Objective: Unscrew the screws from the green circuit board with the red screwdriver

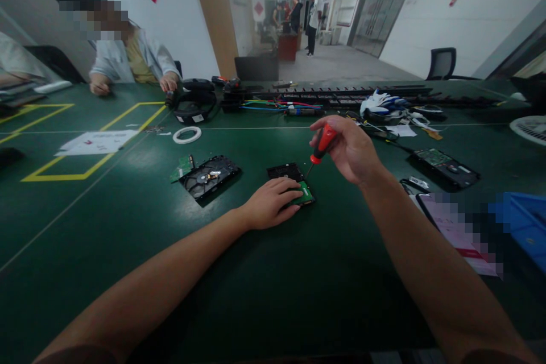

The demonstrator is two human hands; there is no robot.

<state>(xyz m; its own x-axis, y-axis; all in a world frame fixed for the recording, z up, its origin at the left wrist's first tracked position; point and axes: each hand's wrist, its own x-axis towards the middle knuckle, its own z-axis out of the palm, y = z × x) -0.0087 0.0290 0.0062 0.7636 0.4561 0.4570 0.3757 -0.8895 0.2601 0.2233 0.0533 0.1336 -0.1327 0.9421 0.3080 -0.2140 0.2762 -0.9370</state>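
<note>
A hard drive [285,171] with a green circuit board [305,194] lies on the dark green table in front of me. My left hand [273,202] rests over its near left part, fingers spread across the board, and hides some of it. In my right hand [347,151] is a red and black screwdriver [326,140], tilted, its shaft pointing down to the drive's right edge; whether the tip touches is too small to tell. Left of my left hand sits another drive [210,178], beside a loose green board [182,169].
A white tape ring [187,135] and paper [98,142] lie at left. Cables [281,105], gloves [383,103] and tools line the back. At right are a third drive [445,168], a pink booklet [463,233] and a blue bin [522,227]. A person sits across the table.
</note>
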